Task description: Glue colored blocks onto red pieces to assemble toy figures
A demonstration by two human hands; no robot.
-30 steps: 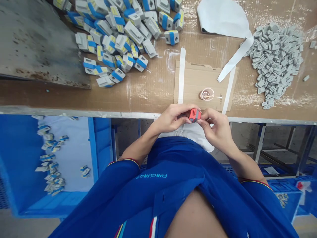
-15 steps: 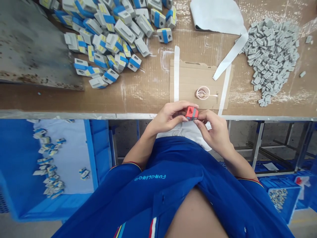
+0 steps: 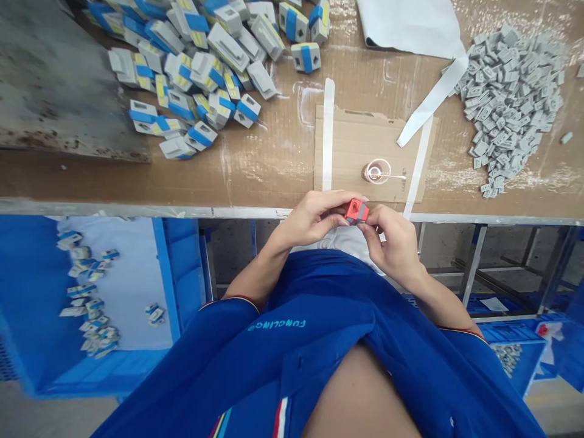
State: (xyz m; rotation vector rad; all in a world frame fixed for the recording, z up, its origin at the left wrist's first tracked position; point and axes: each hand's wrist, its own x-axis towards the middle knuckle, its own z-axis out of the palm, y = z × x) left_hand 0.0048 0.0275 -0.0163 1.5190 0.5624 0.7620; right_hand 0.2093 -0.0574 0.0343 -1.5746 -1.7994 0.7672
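Note:
A small red block (image 3: 353, 210) with a grey band and a hole in its face is held just off the table's front edge. My left hand (image 3: 314, 216) grips it from the left, thumb below and fingers along its top. From the right, my right hand (image 3: 390, 234) pinches its lower right corner, with thumb and forefinger closed together. Behind the hands, a small clear cup (image 3: 378, 171) with a thin white stick in it stands on a cardboard sheet (image 3: 351, 137) held by white tape strips.
Grey blocks with blue and yellow bands (image 3: 191, 73) are heaped at the back left beside a metal sheet (image 3: 59, 85). Small grey pieces (image 3: 511, 97) form a pile at right, near a white cloth (image 3: 410, 27). A blue crate (image 3: 185, 274) with more blocks stands lower left.
The view has shifted slightly. The red block has turned a little between my fingers; both hands keep their hold on it.

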